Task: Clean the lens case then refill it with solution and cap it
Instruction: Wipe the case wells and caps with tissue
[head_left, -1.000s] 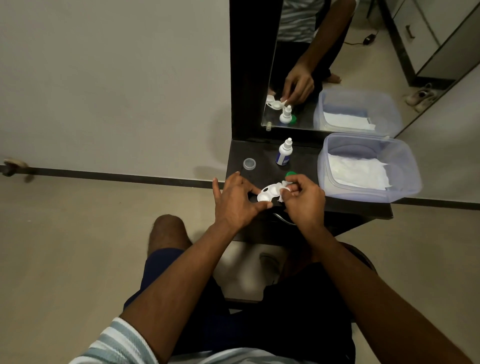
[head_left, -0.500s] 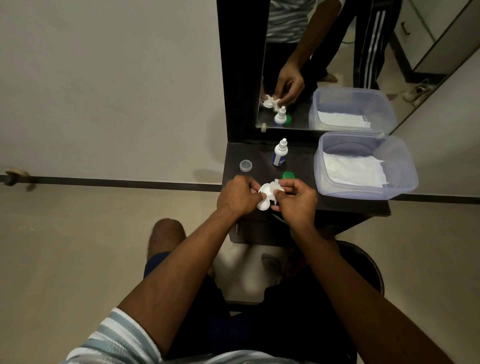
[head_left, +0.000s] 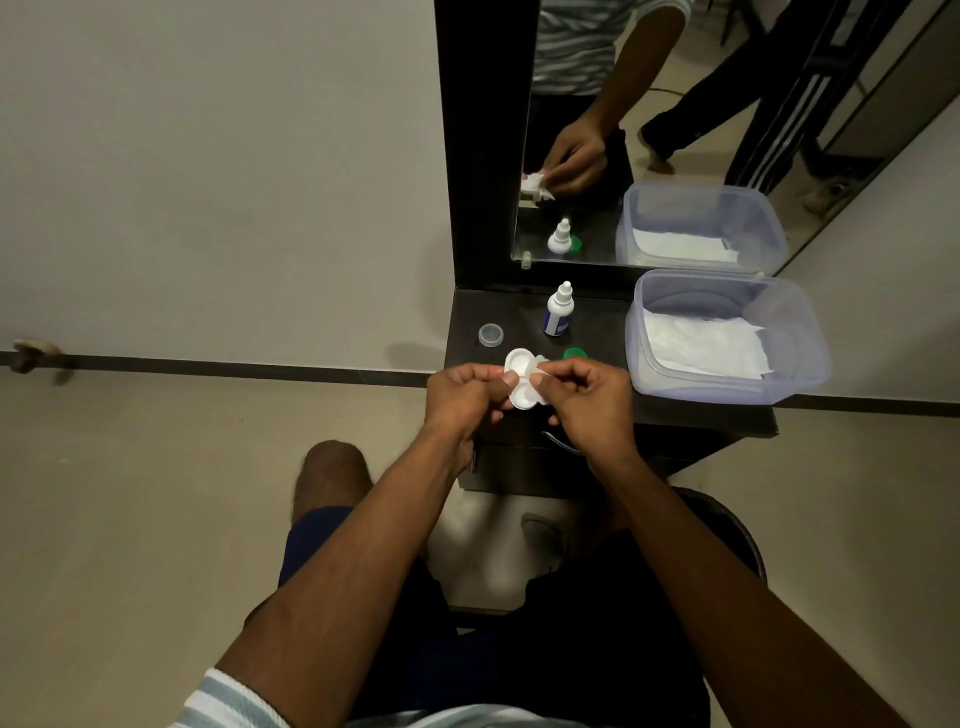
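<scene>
My left hand (head_left: 464, 396) pinches a white two-well lens case (head_left: 521, 379), held upright above the front of the dark shelf (head_left: 613, 332). My right hand (head_left: 589, 400) presses a small white tissue piece (head_left: 540, 364) against the case's right side. Behind them on the shelf stands a white solution bottle (head_left: 559, 310) with a blue label. A green cap (head_left: 575, 355) lies just behind my right hand, and a clear cap (head_left: 490, 334) lies to the left of the bottle.
A clear plastic tub (head_left: 727, 338) holding white tissues fills the right side of the shelf. A mirror (head_left: 649, 130) rises behind the shelf, reflecting my hands, the tub and another person's legs. A drawer handle (head_left: 558, 441) sits below the shelf edge.
The lens case has turned from lying sideways to upright between my hands. My left fingers have curled shut around it, and the view has shifted slightly.
</scene>
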